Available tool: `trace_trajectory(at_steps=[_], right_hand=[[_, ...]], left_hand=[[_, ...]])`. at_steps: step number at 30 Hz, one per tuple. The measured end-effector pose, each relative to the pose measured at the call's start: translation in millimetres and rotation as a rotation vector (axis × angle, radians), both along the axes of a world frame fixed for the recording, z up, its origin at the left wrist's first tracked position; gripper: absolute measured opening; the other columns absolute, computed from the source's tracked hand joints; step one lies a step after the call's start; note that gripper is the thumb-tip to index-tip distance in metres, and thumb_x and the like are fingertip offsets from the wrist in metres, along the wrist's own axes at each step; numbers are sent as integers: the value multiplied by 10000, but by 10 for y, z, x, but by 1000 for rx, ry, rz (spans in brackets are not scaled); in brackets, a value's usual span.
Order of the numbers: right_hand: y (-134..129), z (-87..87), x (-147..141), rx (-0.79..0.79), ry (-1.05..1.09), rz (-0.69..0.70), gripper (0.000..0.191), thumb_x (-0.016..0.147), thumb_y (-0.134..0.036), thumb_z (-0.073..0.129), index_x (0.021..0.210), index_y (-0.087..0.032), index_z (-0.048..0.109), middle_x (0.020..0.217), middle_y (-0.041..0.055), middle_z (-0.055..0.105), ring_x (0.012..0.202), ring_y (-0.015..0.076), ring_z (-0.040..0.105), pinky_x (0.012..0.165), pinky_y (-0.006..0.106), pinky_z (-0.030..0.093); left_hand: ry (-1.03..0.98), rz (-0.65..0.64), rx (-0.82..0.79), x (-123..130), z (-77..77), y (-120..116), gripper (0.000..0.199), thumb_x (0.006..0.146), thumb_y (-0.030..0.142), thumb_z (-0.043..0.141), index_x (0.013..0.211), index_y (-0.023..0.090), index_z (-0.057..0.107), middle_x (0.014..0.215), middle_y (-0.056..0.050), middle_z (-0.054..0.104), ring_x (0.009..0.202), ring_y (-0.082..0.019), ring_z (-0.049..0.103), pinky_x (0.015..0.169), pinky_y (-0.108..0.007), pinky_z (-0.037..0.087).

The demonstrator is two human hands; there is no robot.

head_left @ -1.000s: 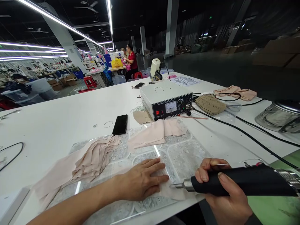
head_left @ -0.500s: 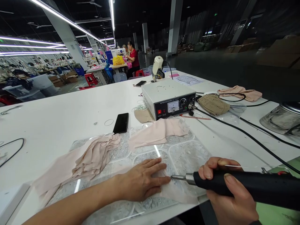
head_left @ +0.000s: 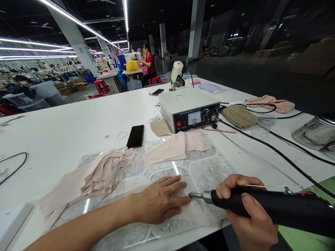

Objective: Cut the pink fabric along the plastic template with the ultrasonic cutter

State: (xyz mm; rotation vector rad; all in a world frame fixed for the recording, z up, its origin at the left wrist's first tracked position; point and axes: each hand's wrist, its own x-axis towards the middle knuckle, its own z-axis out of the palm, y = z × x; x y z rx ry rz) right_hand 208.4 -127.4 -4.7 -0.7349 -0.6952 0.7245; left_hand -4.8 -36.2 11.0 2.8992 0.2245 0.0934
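Over the last second the metal-tipped handpiece (head_left: 274, 211) had shifted away from the table's near edge, so that its point came up close beside the left index fingertip. Wrapped around the black barrel, the right hand (head_left: 251, 211) gripped it with the thumb along the near side and the fingers over the far side, a hold that seemed chosen to steer the tip at a low slant. The left hand (head_left: 161, 200) lay palm down with fingers extended on a thin pale-pink cloth strip (head_left: 195, 214), apparently to keep it from slipping; it grasped nothing. That strip lay on a clear patterned mat (head_left: 209, 170), its end reaching past the fingers toward the near table edge. Whether the tip pressed on the cloth could not be told. A fanned stack of pink cloth pieces (head_left: 104, 174) lay to the left, overlapping the mat, and a folded pink cloth (head_left: 170, 148) lay beyond the hand, both seemingly kept within reach yet off the working spot. Behind stood a control unit (head_left: 190, 101), its dial panel turned toward the person, likely for easy reading; a black cable (head_left: 261, 141) ran from its socket rightward. Near the mat's far edge lay a smartphone (head_left: 135, 136).
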Motion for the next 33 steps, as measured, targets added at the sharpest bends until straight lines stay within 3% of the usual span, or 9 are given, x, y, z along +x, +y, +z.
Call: trace_trajectory(at_steps=[6, 12, 15, 19, 27, 33], right_hand=[[7, -32, 9, 12, -59, 24, 67, 803, -269, 643, 832, -230, 597, 766, 9, 580, 565, 127, 562, 534, 336, 533], [-92, 103, 45, -14, 55, -98, 139, 732, -315, 692, 796, -219, 614, 695, -4, 569, 497, 110, 526, 456, 284, 492], [-230, 143, 86, -52, 97, -84, 179, 715, -355, 713, 769, -221, 609, 667, -12, 546, 472, 100, 504, 429, 266, 477], [-362, 106, 100, -87, 82, -61, 172, 739, -364, 708, 789, -231, 611, 691, -5, 540, 489, 106, 515, 441, 277, 488], [-436, 18, 140, -43, 63, -49, 154, 763, -340, 675, 846, -232, 604, 731, 2, 543, 512, 110, 512, 463, 290, 485], [-478, 35, 116, -44, 54, -55, 148, 774, -340, 681, 852, -238, 607, 738, 2, 544, 517, 107, 511, 476, 294, 500]], left_hand=[[-16, 0, -4, -2, 4, 1, 364, 997, 329, 472, 1317, 185, 567, 1391, -143, 505, 1347, -336, 442, 1124, -448, 382], [47, 8, -29, -4, 24, 1, 385, 994, 327, 486, 1347, 186, 545, 1435, -148, 474, 1384, -345, 390, 1128, -462, 377], [60, 6, -44, -6, 40, 2, 392, 992, 355, 500, 1354, 212, 548, 1447, -146, 460, 1397, -357, 365, 1125, -477, 376], [77, 5, -47, -4, 61, 0, 398, 995, 386, 500, 1363, 239, 539, 1470, -133, 440, 1408, -347, 351, 1127, -470, 375], [34, 6, 29, -6, 25, -51, 419, 1001, 382, 485, 1367, 182, 527, 1486, -180, 410, 1401, -363, 354, 1112, -499, 374], [-46, -87, 92, 4, -11, -184, 360, 1038, 286, 396, 1343, 136, 515, 1400, -133, 537, 1342, -261, 454, 1152, -420, 318]])
